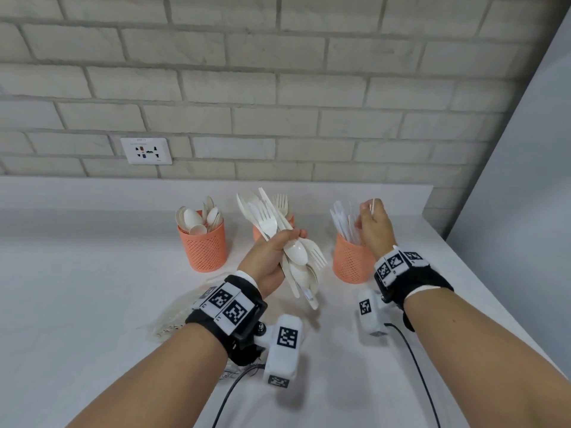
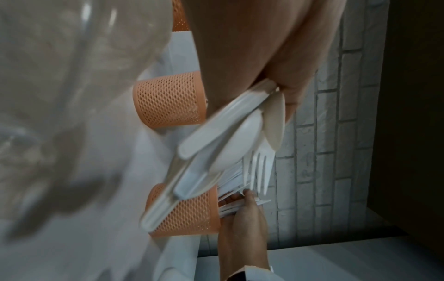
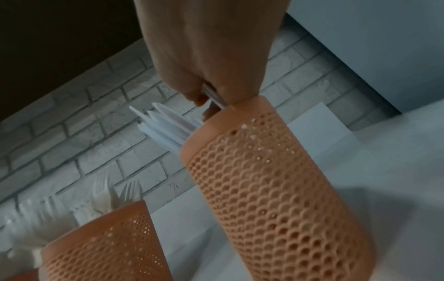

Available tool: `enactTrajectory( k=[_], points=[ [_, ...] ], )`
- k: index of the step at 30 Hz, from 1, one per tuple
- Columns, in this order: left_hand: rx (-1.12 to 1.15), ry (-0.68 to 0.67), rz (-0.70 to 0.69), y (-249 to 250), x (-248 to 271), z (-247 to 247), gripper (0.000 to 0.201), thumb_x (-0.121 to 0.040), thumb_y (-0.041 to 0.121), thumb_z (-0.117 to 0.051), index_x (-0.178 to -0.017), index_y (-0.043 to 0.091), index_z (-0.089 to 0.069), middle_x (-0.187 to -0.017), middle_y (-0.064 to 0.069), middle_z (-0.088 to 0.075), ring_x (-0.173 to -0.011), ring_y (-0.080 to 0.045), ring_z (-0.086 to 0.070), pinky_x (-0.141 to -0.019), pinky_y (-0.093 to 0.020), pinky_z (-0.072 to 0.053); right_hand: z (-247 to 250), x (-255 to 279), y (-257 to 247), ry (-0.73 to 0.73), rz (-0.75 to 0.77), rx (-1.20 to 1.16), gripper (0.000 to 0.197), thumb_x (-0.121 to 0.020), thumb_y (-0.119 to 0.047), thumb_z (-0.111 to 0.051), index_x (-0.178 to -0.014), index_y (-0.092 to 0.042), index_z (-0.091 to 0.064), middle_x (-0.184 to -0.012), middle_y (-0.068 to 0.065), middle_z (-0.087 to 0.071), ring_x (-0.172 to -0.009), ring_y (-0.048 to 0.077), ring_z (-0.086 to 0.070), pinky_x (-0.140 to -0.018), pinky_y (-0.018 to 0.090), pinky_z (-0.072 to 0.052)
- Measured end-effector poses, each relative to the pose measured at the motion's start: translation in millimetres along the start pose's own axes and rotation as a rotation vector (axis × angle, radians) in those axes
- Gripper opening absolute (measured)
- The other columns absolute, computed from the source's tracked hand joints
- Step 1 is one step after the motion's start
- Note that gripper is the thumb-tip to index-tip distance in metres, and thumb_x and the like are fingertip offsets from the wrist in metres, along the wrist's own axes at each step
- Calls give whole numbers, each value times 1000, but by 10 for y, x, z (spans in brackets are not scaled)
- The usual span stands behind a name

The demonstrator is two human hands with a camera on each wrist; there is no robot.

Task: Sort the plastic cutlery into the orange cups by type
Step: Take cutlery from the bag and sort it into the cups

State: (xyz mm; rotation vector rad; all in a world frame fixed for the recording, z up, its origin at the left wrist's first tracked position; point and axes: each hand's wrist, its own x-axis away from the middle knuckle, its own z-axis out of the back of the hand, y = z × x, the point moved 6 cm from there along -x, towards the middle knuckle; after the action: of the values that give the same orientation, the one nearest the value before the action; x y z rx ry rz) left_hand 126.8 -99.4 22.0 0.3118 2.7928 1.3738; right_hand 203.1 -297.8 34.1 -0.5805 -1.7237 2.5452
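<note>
Three orange mesh cups stand in a row on the white counter. The left cup [image 1: 204, 250] holds spoons, the middle cup [image 1: 257, 232] holds forks and is mostly hidden, and the right cup [image 1: 351, 261] holds knives. In front of the middle cup, my left hand [image 1: 287, 239] grips a mixed bundle of white cutlery [image 1: 289, 242] [image 2: 216, 142]. My right hand [image 1: 369, 213] [image 3: 211, 57] pinches one white knife [image 1: 373, 206] [image 3: 215, 98] upright over the knife cup [image 3: 271, 190], whose rim hides the knife's lower end. The fork cup [image 3: 103, 243] stands beside it.
A crumpled clear plastic bag [image 1: 180, 310] lies on the counter under my left wrist. A brick wall with a socket [image 1: 146, 151] backs the counter [image 1: 92, 273], and a grey panel [image 1: 525, 180] closes the right side. Cables trail from both wrist cameras.
</note>
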Motion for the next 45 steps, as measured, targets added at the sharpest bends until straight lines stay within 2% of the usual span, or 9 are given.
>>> enactTrajectory(
  k=[7, 11, 14, 16, 18, 26, 33, 39, 45],
  points=[
    [49, -11, 23, -19, -84, -22, 25, -91, 4, -50, -113, 12, -46, -67, 2, -61, -64, -11, -61, -62, -26, -53, -66, -124, -98, -113, 3, 280, 40, -94, -27, -47, -127, -5, -46, -128, 13, -44, -122, 27, -36, -105, 37, -31],
    [170, 68, 30, 11, -146, 90, 10, -91, 6, -50, -98, 10, -56, -93, -4, -60, -84, -14, -59, -79, -29, -52, 74, 120, -638, 112, 413, 83, 32, -84, -17, -63, -112, -6, -54, -100, 5, -49, -95, 17, -45, -86, 23, -39],
    [247, 168, 10, 100, -94, 123, 17, -94, 7, -47, -78, 10, -52, -76, -4, -69, -68, -10, -66, -73, -28, -51, -146, 415, -867, -226, 432, -87, 6, -81, -7, -68, -79, -8, -62, -72, 5, -56, -68, 16, -48, -64, 21, -40],
    [267, 236, -9, 179, -46, 149, 24, -95, 7, -45, -71, 9, -49, -57, -1, -64, -53, -9, -65, -65, -31, -48, -332, 615, -861, -477, 366, -40, 19, -79, -9, -72, -63, -13, -63, -59, 2, -56, -58, 12, -47, -57, 21, -38],
    [324, 292, -25, 236, -27, 222, 23, -94, 5, -47, -71, 7, -51, -56, -3, -60, -61, -12, -62, -68, -31, -50, -491, 789, -776, -653, 286, 103, 20, -76, -16, -76, -59, -17, -66, -55, -1, -58, -51, 6, -46, -53, 16, -37],
    [299, 354, -55, 292, 41, 416, 17, -92, 6, -50, -75, 7, -53, -65, -3, -57, -50, -9, -61, -52, -22, -54, -734, 1001, -737, -657, 262, 295, 19, -80, -14, -71, -71, 1, -65, -64, 14, -64, -51, 8, -51, -51, 12, -38],
    [342, 410, -111, 459, 161, 643, 17, -93, 9, -52, -76, 8, -53, -55, -4, -63, -69, -18, -59, -68, -33, -52, -503, 931, -658, -769, 101, 262, 22, -79, -1, -65, -63, -14, -56, -52, -10, -59, -55, 6, -58, -51, 20, -44],
    [290, 391, -90, 403, 164, 594, 10, -93, 10, -52, -83, 9, -53, -77, -7, -59, -74, -20, -61, -72, -35, -52, -757, 1117, -812, -717, 310, 355, 15, -79, -15, -72, -87, -15, -59, -69, -12, -51, -59, 0, -45, -59, 12, -38],
    [345, 408, -94, 416, 221, 679, 3, -93, 9, -52, -91, 8, -55, -89, -9, -61, -82, -21, -62, -82, -35, -51, -697, 1116, -756, -671, 322, 441, 11, -87, -8, -61, -77, -9, -57, -66, -2, -57, -64, 15, -55, -58, 15, -42]
  ],
)
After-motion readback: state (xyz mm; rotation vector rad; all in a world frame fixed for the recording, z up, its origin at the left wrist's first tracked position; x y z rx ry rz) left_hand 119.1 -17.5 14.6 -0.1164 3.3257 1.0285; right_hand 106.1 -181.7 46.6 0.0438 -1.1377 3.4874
